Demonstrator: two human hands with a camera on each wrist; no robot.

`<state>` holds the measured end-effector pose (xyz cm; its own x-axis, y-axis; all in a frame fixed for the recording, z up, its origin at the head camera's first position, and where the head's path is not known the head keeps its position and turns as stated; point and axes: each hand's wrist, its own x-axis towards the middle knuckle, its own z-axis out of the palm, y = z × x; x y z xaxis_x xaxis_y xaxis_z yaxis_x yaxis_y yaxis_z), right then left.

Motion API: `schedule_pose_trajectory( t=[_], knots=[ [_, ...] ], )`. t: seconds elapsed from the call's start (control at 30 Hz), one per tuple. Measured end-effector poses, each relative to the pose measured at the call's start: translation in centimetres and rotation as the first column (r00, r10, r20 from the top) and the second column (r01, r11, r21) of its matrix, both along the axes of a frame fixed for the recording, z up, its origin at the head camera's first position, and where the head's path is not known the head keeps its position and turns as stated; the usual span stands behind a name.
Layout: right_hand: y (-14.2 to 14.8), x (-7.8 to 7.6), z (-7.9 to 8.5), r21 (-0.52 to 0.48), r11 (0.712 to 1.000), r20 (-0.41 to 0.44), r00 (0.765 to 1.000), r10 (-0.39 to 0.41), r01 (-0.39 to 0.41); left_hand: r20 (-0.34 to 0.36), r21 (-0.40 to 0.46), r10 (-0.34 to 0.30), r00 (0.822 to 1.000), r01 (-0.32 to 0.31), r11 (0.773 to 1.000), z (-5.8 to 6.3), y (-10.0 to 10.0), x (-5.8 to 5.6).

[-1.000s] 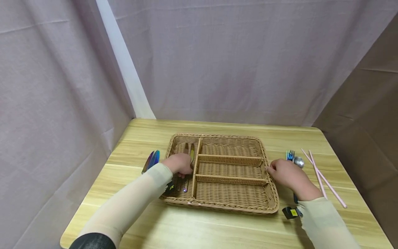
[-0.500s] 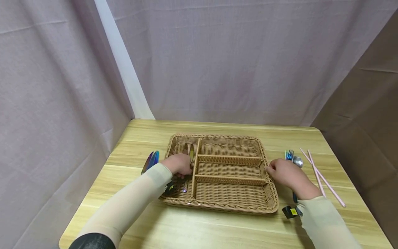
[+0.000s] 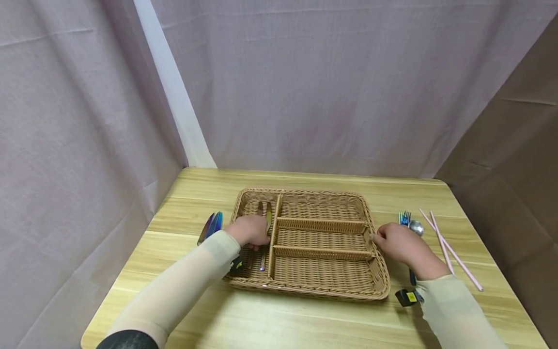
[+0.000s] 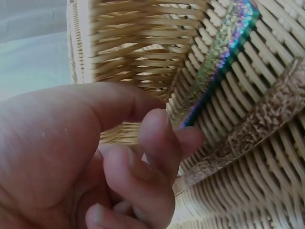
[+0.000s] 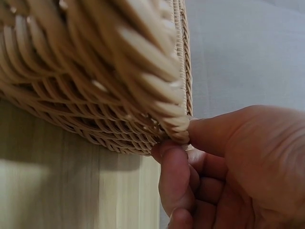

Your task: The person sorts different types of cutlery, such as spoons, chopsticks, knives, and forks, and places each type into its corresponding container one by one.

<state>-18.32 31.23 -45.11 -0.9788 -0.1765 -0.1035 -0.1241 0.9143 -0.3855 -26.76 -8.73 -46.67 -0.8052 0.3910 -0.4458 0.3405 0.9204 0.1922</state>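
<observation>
Your left hand (image 3: 250, 230) reaches into the long left compartment of the tan, rectangular woven-wicker tray (image 3: 305, 290), its fingers curled and its thumb and fingertips seeming to pinch the slim metal knife with a glittery gold-and-rainbow handle (image 4: 221, 52); the contact itself is partly hidden. Your right hand (image 3: 396, 241) pinches the tray's right rim between thumb and curled fingers.

Expect the knife to be light, rigid and hard to damage, but slick along its smooth edges. The patterned handle should give your fingertips the best bite; keep them off the blade. The tray looks light too, stiff but with a little spring in the weave, and its thick braided rim is the sound place to take hold.

That left compartment holds two knives lying side by side: the rainbow one and a brownish-silver knife with an embossed handle (image 4: 252, 126). The three crosswise compartments to its right have nothing in them.

Outside, on the pale wood-grain table (image 3: 283, 320), iridescent blue-purple metal blades (image 3: 213, 225) lie left of the tray. On its right are blue-tinted forks (image 3: 404, 218), a round-bowled silver spoon (image 3: 416, 228) and two crossed pale-pink chopsticks (image 3: 442, 239).
</observation>
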Motion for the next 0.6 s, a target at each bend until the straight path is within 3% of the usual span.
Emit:
schedule_pose_trajectory(
  t=[0.13, 0.3, 0.6],
  knots=[
    [0.0, 0.1, 0.1, 0.005, 1.000, -0.001, 1.000, -0.003, 0.003, -0.043, 0.002, -0.003, 0.999, 0.004, 1.000, 0.7, 0.0, 0.4],
    [-0.1, 0.1, 0.0, 0.006, 1.000, -0.004, 1.000, -0.004, 0.004, -0.049, 0.033, 0.001, 0.999, 0.001, 0.999, 1.8, -0.4, 0.8],
    [-0.1, 0.1, -0.1, -0.013, 1.000, -0.015, 1.000, -0.002, 0.001, -0.136, 0.091, 0.019, 0.991, -0.006, 0.996, 4.3, -2.4, 0.4]
  ],
)
